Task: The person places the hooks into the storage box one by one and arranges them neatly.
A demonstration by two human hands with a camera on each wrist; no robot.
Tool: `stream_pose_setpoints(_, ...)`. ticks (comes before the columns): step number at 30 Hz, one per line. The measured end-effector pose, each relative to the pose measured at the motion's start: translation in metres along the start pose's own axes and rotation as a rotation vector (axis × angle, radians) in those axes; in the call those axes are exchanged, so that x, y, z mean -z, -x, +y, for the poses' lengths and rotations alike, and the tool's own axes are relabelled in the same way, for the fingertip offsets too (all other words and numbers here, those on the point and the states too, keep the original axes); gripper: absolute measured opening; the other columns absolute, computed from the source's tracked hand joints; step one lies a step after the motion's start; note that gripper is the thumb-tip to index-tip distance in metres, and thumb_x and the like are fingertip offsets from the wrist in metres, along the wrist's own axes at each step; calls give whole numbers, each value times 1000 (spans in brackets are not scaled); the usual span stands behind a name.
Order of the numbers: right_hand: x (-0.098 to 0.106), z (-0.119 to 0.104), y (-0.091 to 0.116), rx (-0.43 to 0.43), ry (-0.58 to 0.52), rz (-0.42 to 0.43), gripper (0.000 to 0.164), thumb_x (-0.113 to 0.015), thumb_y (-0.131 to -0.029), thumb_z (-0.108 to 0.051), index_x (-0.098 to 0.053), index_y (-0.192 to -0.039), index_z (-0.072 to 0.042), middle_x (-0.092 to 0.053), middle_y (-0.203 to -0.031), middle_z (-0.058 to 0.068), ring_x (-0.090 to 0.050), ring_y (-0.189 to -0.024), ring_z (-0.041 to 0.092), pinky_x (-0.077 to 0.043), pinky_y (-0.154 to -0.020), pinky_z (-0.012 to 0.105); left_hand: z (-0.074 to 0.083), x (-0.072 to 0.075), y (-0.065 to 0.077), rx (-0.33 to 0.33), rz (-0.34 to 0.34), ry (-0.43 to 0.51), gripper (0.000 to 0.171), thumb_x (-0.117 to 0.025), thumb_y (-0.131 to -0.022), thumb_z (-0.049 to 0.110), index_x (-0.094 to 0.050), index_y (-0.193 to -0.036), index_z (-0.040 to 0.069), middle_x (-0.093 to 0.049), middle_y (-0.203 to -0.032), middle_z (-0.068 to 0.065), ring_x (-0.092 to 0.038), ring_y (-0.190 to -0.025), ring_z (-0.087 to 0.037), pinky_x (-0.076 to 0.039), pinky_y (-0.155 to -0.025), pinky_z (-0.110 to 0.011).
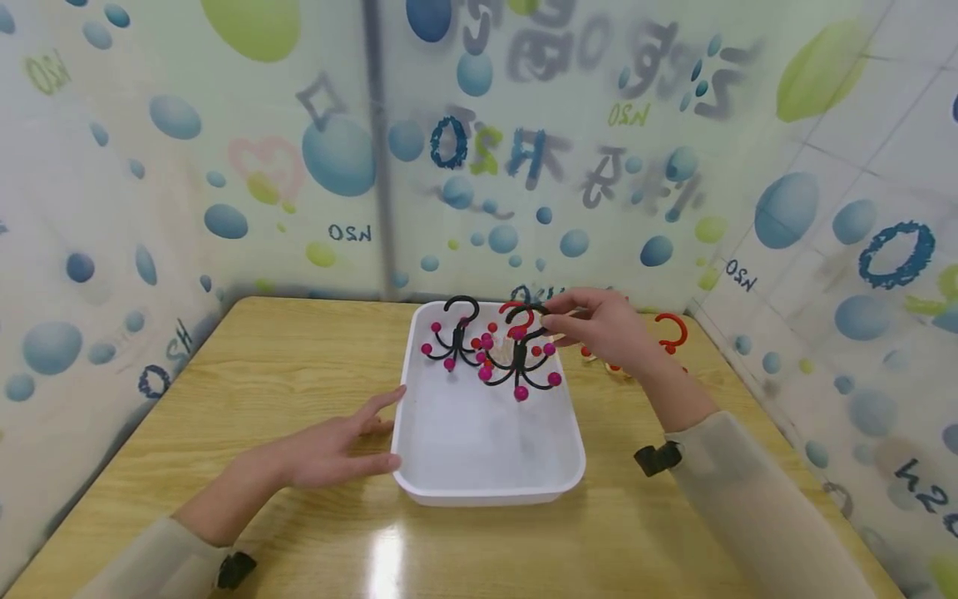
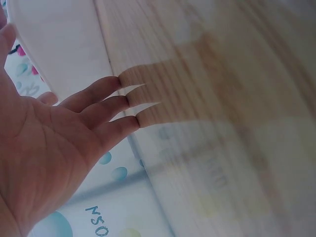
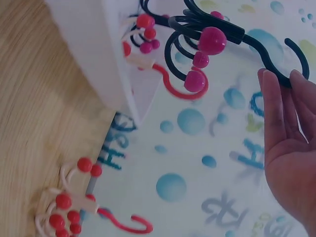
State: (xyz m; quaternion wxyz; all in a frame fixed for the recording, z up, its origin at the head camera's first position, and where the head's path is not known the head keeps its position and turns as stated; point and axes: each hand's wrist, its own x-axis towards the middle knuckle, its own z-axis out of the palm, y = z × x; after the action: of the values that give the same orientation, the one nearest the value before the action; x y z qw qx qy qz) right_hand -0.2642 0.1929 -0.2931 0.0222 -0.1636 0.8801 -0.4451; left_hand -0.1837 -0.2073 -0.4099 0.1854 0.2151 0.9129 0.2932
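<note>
Right hand (image 1: 599,324) pinches the bend of a black hook (image 1: 520,358) over the tray (image 1: 479,449)'s far right part. Second black hook (image 1: 458,341) and red hook (image 3: 140,61) in tray. Left hand (image 1: 329,453): fingers spread, thumb and index at tray's left wall; only left wrist view shows three fingertips, seemingly touching desk (image 1: 314,358). Desk-side red hook (image 3: 81,202), right of tray: plain in right wrist view, partly behind forearm in head view.

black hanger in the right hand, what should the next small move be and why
Probably lower the held hanger into the tray: the right hand pinches its hook over it, and a second black hanger is inside.
</note>
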Motion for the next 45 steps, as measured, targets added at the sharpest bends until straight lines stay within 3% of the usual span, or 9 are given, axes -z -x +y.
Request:
stream_pose_setpoints(4,-19,-11,-13,10,14,-43,24,-74,-95,-29,-72,-116,-17,-69,-111,6,-76,-92,23,-63,-81,37,2,0,0,-5,1,-13,88,-57,-94,67,-2,-161,48,-48,-157,-6,-40,-147,-42,-29,-116,-69)
stream_pose_setpoints(9,-41,-21,-25,16,59,-91,23,-74,-95,-30,-72,-115,-18,-68,-109,3,-76,-90,23,-63,-80,40,2,0,0,-12,7,-21,90,-57,-93,69,-3,-162,46,-49,-156,-5,-41,-146,-42,-31,-115,-69)
stream_pose_setpoints(16,-64,-23,-38,39,48,-158,20,-73,-96,-27,-72,-113,-15,-67,-107,4,-75,-92,22,-64,-79,35,3,0,-2,10,5,-17,91,-58,-92,70,-4,-161,47,-48,-157,0,-41,-147,-38,-31,-116,-68)
stream_pose_setpoints(20,-73,-23,-42,6,74,-179,19,-73,-96,-26,-72,-112,-17,-67,-105,3,-74,-94,24,-63,-81,33,3,1,-1,-4,2,-14,90,-58,-94,67,-4,-162,45,-49,-157,-3,-41,-146,-40,-31,-116,-69)
stream_pose_setpoints(24,-82,-24,-46,-43,123,-191,18,-74,-95,-28,-72,-111,-21,-67,-105,0,-74,-93,22,-62,-80,31,2,2,0,-19,0,-17,89,-57,-95,64,-4,-163,41,-49,-156,-7,-41,-146,-43,-31,-115,-69)
stream_pose_setpoints(34,-94,-24,-53,-100,149,-212,23,-76,-93,-27,-70,-114,-19,-69,-106,-2,-72,-91,15,-62,-81,29,1,1,0,18,-18,17,88,-58,-95,64,-3,-162,46,-47,-158,-6,-39,-148,-40,-28,-118,-68)
stream_pose_setpoints(45,-98,-23,-58,-126,151,-208,24,-76,-94,-22,-70,-116,-17,-69,-106,0,-73,-95,23,-62,-78,27,0,0,-1,12,-14,8,88,-58,-96,63,-1,-161,48,-47,-158,-8,-39,-147,-42,-28,-117,-69)
